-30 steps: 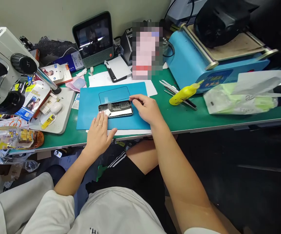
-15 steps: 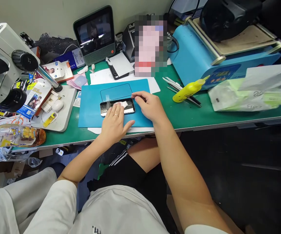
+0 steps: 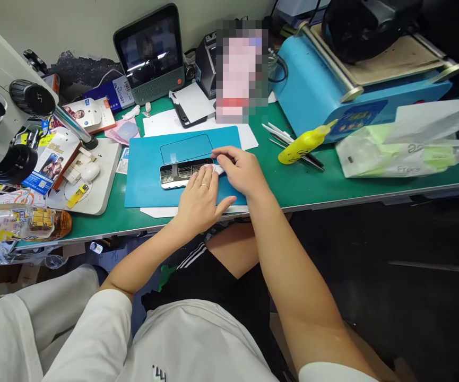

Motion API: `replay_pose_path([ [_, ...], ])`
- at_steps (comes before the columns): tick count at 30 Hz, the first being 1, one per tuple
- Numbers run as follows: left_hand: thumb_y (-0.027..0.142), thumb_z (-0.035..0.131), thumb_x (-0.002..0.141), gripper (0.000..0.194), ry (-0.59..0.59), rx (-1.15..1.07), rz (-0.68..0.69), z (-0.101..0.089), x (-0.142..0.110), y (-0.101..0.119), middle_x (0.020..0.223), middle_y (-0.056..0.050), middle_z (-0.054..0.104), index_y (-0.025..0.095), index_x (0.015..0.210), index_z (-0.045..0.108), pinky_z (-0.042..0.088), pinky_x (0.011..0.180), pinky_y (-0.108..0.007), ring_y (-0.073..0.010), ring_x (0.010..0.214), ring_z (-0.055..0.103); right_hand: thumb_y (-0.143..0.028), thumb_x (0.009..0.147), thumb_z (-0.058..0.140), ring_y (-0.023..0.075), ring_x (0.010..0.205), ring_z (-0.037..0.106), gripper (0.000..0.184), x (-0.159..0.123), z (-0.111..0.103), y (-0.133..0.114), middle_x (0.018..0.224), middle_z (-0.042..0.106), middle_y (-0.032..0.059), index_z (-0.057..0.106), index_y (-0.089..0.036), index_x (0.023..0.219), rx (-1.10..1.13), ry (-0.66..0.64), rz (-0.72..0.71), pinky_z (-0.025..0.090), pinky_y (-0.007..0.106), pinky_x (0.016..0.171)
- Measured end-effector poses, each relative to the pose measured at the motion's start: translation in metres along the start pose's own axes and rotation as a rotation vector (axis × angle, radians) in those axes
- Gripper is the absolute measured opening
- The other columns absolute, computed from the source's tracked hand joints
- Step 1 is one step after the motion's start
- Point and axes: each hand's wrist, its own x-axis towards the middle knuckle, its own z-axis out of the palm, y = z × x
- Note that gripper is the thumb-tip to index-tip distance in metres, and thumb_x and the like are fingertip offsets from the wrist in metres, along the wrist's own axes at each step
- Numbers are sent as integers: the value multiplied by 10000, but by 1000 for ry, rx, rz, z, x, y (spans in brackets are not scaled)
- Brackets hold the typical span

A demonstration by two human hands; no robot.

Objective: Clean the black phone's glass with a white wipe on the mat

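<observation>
A smartphone (image 3: 169,176) with a dark, striped reflective face lies on a blue mat (image 3: 141,185). My left hand (image 3: 201,193) is laid over its right half, thumb out to the side. The flat fingers press a white tissue (image 3: 217,168) against the phone's right end, hiding part of it. My right hand (image 3: 245,172) is half curled beside the same end, index finger and thumb apart, with nothing visible between them. Its fingertips are near the phone's upper right corner; contact is unclear. A clear, black-edged screen glass (image 3: 185,146) lies just behind the phone.
To the right are a yellow bottle (image 3: 303,146), thin tools (image 3: 279,135), a pack of wipes (image 3: 396,156) and a blue machine (image 3: 312,90). A microscope (image 3: 18,101), boxes and a drink bottle (image 3: 22,223) stand left. Behind the mat are papers (image 3: 153,126) and a display (image 3: 149,58).
My left hand has slid right along the phone, taking the tissue to its right end. More of the phone's left part shows. My right hand stays nearly in place.
</observation>
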Motion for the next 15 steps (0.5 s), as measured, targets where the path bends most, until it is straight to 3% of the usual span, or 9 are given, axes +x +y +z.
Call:
replay_pose_path([
  [7,615,344,1117,835,-18,16,31,-3,-5,2,1744,-246,341,-32,1643,392,264,1370,-486,-359,1655,316,-329,947,544,280,1034,783,327,0,-1,-2,1122,853,74,809,-230,1111,-2,0,-1,608,465,982],
  [15,629,300,1118,850,2,-8,19,-3,23,-4,1732,-261,351,-31,1648,378,281,1359,-512,-362,1649,332,-323,926,543,278,1016,786,334,1,1,0,1130,851,81,809,-224,1102,11,13,4,606,468,975],
])
